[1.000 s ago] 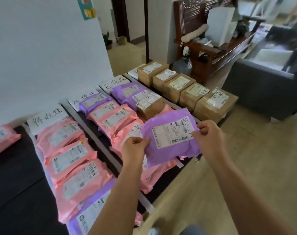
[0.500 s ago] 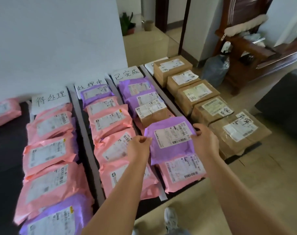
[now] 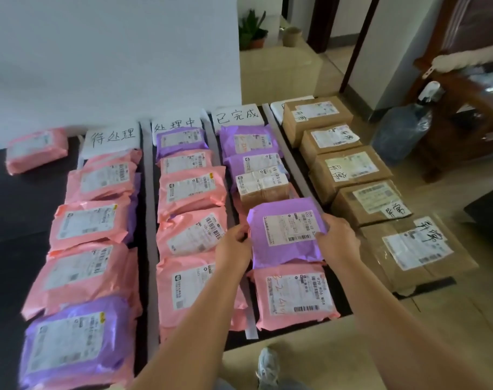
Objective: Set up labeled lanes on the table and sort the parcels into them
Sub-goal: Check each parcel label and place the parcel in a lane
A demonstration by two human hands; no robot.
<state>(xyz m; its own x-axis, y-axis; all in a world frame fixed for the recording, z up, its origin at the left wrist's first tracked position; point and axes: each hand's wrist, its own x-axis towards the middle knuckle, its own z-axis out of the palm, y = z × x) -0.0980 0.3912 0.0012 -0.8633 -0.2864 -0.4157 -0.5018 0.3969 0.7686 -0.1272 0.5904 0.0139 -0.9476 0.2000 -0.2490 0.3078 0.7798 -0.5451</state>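
A purple parcel (image 3: 286, 232) with a white shipping label lies in the third lane, between a small brown box (image 3: 263, 190) behind it and a pink parcel (image 3: 294, 296) in front. My left hand (image 3: 234, 249) pinches its left edge and my right hand (image 3: 336, 239) grips its right edge. White paper labels head the lanes: one (image 3: 110, 137) on the left, one (image 3: 176, 126) in the middle, one (image 3: 238, 115) over the third lane. White strips (image 3: 149, 220) separate the lanes on the dark table (image 3: 9, 220).
Pink and purple parcels fill the first two lanes. Several brown boxes (image 3: 349, 170) line the rightmost lane. A lone pink parcel (image 3: 35, 150) sits at far left. A water jug (image 3: 401, 133) and wooden furniture stand on the floor to the right. My shoe (image 3: 267, 367) shows below.
The purple parcel moved down from in front of me into the third lane, held by both hands throughout. The camera swung left and down over the table.
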